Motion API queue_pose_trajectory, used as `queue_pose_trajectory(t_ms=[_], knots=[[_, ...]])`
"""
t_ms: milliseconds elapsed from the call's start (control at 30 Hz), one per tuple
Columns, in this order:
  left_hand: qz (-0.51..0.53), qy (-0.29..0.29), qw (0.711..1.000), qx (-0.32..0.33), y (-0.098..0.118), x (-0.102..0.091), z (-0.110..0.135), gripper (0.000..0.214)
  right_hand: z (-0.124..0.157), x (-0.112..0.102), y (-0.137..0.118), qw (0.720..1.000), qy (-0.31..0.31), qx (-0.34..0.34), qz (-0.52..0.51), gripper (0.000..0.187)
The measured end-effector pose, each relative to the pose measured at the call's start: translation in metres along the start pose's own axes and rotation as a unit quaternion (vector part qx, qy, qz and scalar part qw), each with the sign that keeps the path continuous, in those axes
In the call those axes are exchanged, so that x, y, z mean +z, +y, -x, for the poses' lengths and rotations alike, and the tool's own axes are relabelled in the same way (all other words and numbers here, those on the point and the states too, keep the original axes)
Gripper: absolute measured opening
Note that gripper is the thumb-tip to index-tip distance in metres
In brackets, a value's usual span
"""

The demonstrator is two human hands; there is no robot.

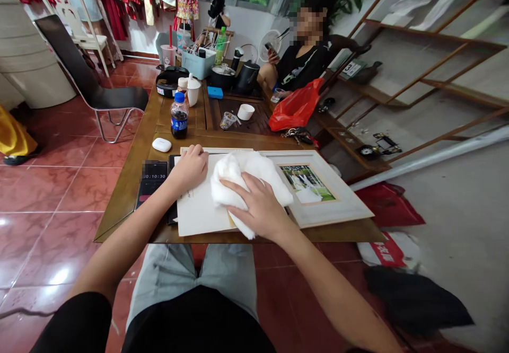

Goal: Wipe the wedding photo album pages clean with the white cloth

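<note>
Black shorts (199, 321) are seen at 6 o'clock. In the head view, a white cloth (242, 178) is gripped by the right hand (258, 204), its fingers closed over it, on the left of a photo frame (318, 188) at 2 o'clock. The left hand (191, 168) is laid on a white sheet (199, 204), fingers together. The frame might be pushed off the worktop (123, 204) by heavy pressure.

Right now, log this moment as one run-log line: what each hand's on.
left hand: on white paper sheet | right hand: on white cloth | beside: framed photo
</note>
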State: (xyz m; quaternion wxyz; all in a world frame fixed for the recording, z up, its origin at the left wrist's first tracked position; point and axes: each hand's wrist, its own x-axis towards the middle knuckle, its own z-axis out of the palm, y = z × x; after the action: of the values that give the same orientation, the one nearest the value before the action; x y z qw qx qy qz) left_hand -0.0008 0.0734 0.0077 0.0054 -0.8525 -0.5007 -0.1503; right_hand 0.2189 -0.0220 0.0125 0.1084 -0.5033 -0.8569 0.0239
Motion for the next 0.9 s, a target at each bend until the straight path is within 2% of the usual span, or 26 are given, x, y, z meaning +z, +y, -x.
queue_pose_trajectory(t_ms=[167,333,500,767,900], knots=[[-0.002,0.002,1.000,0.007,-0.004,0.005,-0.001,0.028,-0.052,-0.001,0.010,1.000,-0.008,0.014,-0.020,0.058],[-0.003,-0.009,1.000,0.010,-0.005,0.006,-0.001,0.026,-0.067,-0.003,0.010,1.000,-0.004,0.012,-0.022,0.058],[-0.003,-0.008,1.000,-0.004,0.000,0.001,0.001,0.031,-0.043,-0.003,0.004,1.000,-0.003,0.009,0.019,0.061],[0.003,0.010,1.000,-0.007,0.000,0.003,0.000,0.031,0.033,0.002,-0.015,0.999,0.032,-0.024,0.031,0.066],[0.016,0.005,1.000,-0.015,0.002,0.000,0.000,0.031,0.046,0.001,-0.017,0.999,0.030,-0.027,0.029,0.068]])
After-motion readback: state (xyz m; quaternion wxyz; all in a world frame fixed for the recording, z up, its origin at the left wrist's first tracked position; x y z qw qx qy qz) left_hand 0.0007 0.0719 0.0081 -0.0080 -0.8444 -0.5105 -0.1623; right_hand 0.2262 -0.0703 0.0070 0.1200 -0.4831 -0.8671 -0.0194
